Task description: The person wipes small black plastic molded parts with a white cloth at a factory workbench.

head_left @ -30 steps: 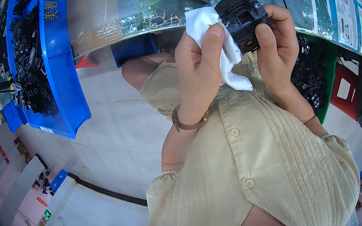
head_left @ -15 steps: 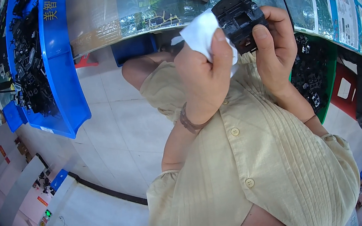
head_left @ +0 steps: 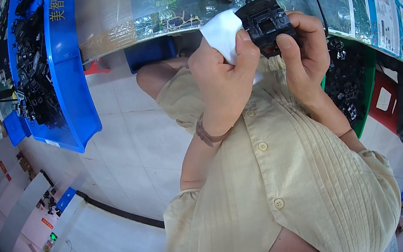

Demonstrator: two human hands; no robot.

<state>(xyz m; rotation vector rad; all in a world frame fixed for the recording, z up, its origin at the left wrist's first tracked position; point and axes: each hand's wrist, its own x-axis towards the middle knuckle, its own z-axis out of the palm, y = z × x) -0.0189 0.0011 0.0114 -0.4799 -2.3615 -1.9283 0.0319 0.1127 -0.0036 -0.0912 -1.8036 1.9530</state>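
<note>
Two hands meet high in front of the person's chest, working on one small black moulded plastic part with square recesses in its face. It sits off the table, held in the air just above the pale pleated button shirt. The right hand is clamped on it, thumb pressed to the near face and fingers wrapped round the far side. The left hand is closed on a folded white cloth, whose edge touches the part's left side.

Beyond them a worktable covered in a green leaf-printed sheet runs across the top. A long blue plastic bin heaped with black parts stands to the left, and a green bin of similar parts sits by the right elbow, over a pale tiled floor.

My worry is the grip: the part is pinched by its edges only, so a hard push from the cloth could pop it loose onto the tiles. The cloth could also snag in a recess.
</note>
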